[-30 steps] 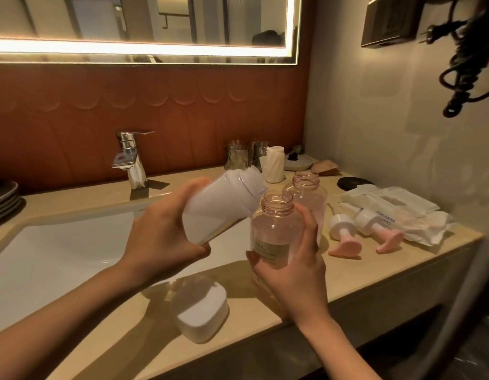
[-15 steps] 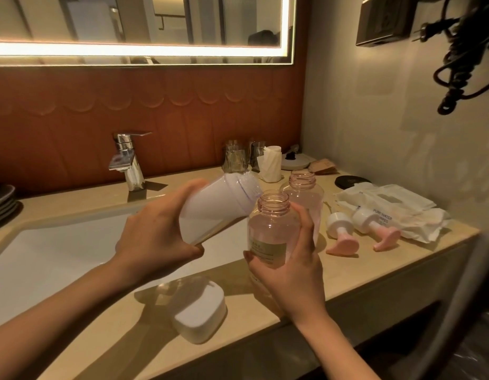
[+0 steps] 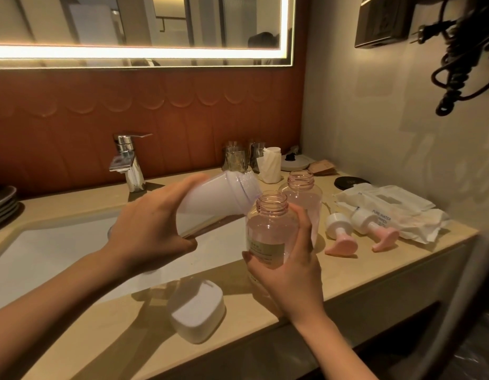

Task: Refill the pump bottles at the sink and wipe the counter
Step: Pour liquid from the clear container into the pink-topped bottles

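We've got the beige counter (image 3: 361, 267) around the sink (image 3: 46, 256): white lid (image 3: 196, 314) near edge; far pink bottle (image 3: 306, 197), left pump head (image 3: 340, 237), right pump head (image 3: 375, 229), wipes pack (image 3: 386, 204) at right; plates (image 3: 2, 204) far left.

Two pump heads (image 3: 361, 231) on counter (image 3: 375, 270), right of bottles (image 3: 287, 212), sink (image 3: 59, 256) left.

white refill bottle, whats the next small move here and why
Probably ease the white refill bottle a little right and tip it further. The left hand holds it tilted, its mouth just left of the open neck of the pink pump bottle that the right hand grips, and no liquid shows pouring yet.
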